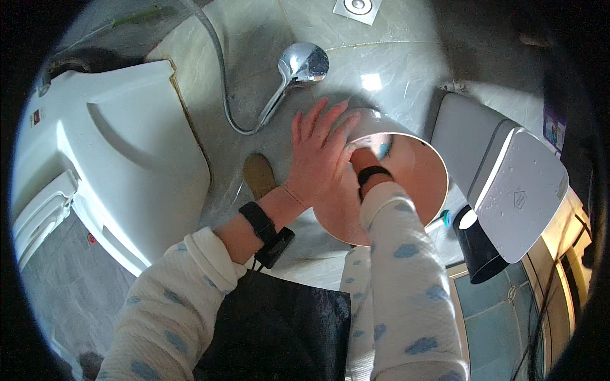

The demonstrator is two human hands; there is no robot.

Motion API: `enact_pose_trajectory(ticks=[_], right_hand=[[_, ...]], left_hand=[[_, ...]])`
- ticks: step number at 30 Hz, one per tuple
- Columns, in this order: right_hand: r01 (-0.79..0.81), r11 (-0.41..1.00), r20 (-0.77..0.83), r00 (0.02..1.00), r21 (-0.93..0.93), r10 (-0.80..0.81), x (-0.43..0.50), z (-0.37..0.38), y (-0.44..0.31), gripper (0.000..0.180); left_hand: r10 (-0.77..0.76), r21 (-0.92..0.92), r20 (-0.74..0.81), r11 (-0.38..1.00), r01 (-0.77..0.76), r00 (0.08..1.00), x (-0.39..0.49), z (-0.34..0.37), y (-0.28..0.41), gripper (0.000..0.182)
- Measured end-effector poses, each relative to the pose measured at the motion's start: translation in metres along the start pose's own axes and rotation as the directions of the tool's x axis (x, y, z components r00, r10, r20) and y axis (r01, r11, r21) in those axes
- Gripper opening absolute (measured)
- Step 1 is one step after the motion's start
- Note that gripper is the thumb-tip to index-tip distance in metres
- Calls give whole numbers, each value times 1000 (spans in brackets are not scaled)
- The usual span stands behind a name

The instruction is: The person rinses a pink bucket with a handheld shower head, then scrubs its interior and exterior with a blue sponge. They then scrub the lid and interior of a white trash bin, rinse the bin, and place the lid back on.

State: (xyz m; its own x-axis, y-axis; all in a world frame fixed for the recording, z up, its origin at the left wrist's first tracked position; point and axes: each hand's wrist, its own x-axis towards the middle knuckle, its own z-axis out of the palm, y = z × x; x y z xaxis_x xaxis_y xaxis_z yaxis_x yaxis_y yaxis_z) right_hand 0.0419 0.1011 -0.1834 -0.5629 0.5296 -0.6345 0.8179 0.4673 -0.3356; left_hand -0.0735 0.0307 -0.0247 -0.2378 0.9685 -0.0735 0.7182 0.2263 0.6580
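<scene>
A pinkish round bucket (431, 166) lies tilted on the tiled floor, its mouth towards me. My left hand (317, 150) is at the bucket's left rim, thumb side at the edge, fingers spread along the outer side. My right hand (364, 159) reaches inside; its fingers are hidden, so what it holds does not show. A small blue-and-white thing (384, 148) shows inside the bucket beside it. Both wrists wear dark bands. A chrome shower head (303, 62) on a hose (220, 62) lies on the floor beyond my left hand.
A white toilet (147, 143) stands at left. At right are a grey lidded bin (519, 195), a black cylindrical container (481, 257) and a white handle with a blue-green tip (446, 219). A floor drain (357, 6) lies at the top. A shoe tip (259, 175) shows near my left wrist.
</scene>
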Motion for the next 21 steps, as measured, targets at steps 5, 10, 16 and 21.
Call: enact_pose_trajectory(ticks=[5,10,16,21], right_hand=[[-104,987,46,993,-122,111,-1,-14,25,37],[15,999,33,999,-37,-13,4,-4,13,38],[-78,992,65,994,-98,85,6,-15,20,38],[-11,998,54,998,-66,15,1,-8,11,38]], left_hand=[[-6,-11,1,1000,6,1000,1,1,0,46],[-18,40,62,999,15,998,3,-3,1,45],[-17,-13,53,1000,18,998,0,-5,3,44],[-18,24,41,1000,17,999,3,-2,3,46]])
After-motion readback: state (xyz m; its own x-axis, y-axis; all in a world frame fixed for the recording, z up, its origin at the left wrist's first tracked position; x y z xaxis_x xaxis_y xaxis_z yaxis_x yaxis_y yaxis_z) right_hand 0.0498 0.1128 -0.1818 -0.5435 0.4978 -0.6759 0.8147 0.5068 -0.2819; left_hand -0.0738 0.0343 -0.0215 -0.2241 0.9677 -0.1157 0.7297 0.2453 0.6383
